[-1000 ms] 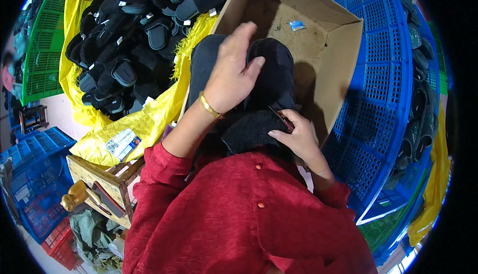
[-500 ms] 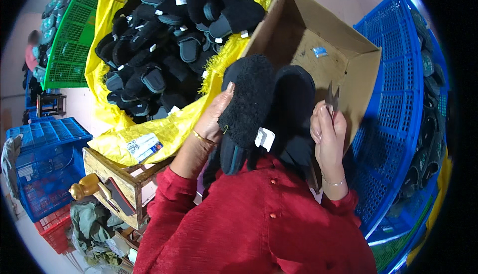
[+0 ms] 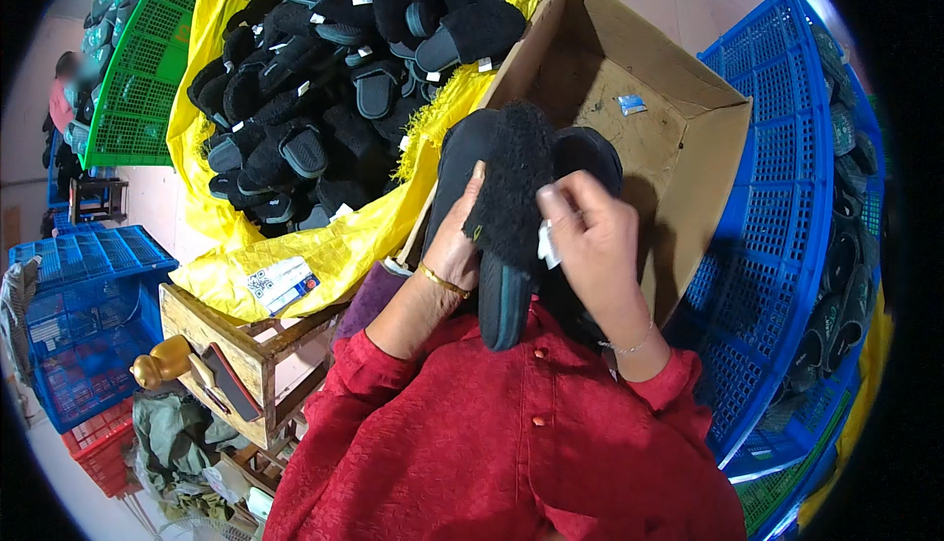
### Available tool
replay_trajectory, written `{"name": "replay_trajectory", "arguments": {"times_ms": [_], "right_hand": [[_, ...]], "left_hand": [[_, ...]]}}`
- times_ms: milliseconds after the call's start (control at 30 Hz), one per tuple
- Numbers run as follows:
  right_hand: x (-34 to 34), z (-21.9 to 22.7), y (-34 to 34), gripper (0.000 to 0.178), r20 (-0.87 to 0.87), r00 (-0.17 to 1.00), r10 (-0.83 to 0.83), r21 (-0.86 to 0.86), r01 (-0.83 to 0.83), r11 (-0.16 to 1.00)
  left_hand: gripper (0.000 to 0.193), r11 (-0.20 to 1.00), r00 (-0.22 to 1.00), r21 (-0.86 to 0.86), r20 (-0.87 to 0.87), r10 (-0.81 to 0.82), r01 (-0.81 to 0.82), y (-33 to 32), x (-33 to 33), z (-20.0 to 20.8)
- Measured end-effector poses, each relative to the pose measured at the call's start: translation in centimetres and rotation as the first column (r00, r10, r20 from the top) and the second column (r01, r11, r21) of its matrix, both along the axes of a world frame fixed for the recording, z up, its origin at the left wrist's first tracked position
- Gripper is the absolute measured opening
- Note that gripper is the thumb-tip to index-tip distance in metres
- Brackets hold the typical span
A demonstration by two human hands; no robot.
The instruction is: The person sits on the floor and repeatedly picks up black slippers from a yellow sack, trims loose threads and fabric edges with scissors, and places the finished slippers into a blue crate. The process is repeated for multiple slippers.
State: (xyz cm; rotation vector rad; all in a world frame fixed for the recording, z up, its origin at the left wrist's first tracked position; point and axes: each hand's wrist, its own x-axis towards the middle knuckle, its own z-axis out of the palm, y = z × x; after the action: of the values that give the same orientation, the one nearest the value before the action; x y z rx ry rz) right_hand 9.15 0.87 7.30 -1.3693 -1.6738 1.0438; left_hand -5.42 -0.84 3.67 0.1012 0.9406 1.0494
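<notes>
L hand point(image 3: 455, 246) has closed hold of a black slipper point(image 3: 511, 172), one digit's tip showing along its 10 o'clock edge, other fingers mostly hidden behind. Slipper is up over the lap, fuzzy upper toward 12, dark sole w/ teal edge toward 6; short yellow-green thread point(image 3: 477, 233) at its 8 o'clock side. White tag point(image 3: 548, 246) hangs off the 4 o'clock side. R hand point(image 3: 602, 241) is right at the tag, fingers bent & blurred; can't tell if they pinch it, or what else may be in the palm. Gold bangle point(image 3: 444, 282) on L wrist, thin bracelet point(image 3: 629, 342) on R.

Outward from slipper: dark trousers point(image 3: 457, 152) just behind it, red shirt point(image 3: 452, 423) at 6. Yellow sack point(image 3: 388, 216) at 10, packed w/ a pile of more black slippers point(image 3: 374, 93), many w/ white tags. Cardboard box point(image 3: 708, 167) at 1-2, w/ a small blue packet point(image 3: 630, 104) on its floor. Tall blue crate point(image 3: 757, 226) at 3, right beside the box. Wooden stand point(image 3: 202, 325) at 8, carrying a rounded gold object point(image 3: 167, 361) & a dark flat slab point(image 3: 234, 384). Farther out: green crate point(image 3: 138, 98) near 10, red crate point(image 3: 103, 448) at 8.
</notes>
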Motion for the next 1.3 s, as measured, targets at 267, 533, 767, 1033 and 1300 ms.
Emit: {"name": "replay_trajectory", "arguments": {"times_ms": [267, 533, 767, 1033, 1300], "right_hand": [[4.7, -0.5, 2.7, 0.035, -0.022, 0.979, -0.203, -0.096, 0.200, 0.975], [6.9, -0.6, 3.8, 0.032, -0.297, 0.943, -0.151, -0.537, -0.034, 0.843], [7.4, -4.2, 2.5, 0.024, -0.192, 0.902, -0.387, -0.537, 0.234, 0.811], [11.1, -4.3, 2.7, 0.035, -0.222, 0.726, -0.651, -0.606, 0.421, 0.675], [10.4, -4.0, -0.8, 0.046, -0.363, 0.586, -0.725, -0.549, 0.494, 0.674]], "left_hand": [[0.047, 0.971, 0.951, 0.098, -0.245, -0.187, 0.216, 1.9, -0.2, -1.2], [0.043, 0.693, 0.595, 0.477, -0.799, 0.086, 0.540, 2.4, 0.5, -1.8], [0.028, 0.323, 0.324, 0.504, -0.819, 0.474, 0.801, -0.2, 2.0, -0.2], [0.018, 0.073, 0.176, 0.209, -0.932, 0.316, 0.975, -4.6, -1.3, 3.0], [0.033, 0.729, 0.645, 0.353, -0.747, -0.158, 0.587, -3.3, -0.4, 3.0]]}}
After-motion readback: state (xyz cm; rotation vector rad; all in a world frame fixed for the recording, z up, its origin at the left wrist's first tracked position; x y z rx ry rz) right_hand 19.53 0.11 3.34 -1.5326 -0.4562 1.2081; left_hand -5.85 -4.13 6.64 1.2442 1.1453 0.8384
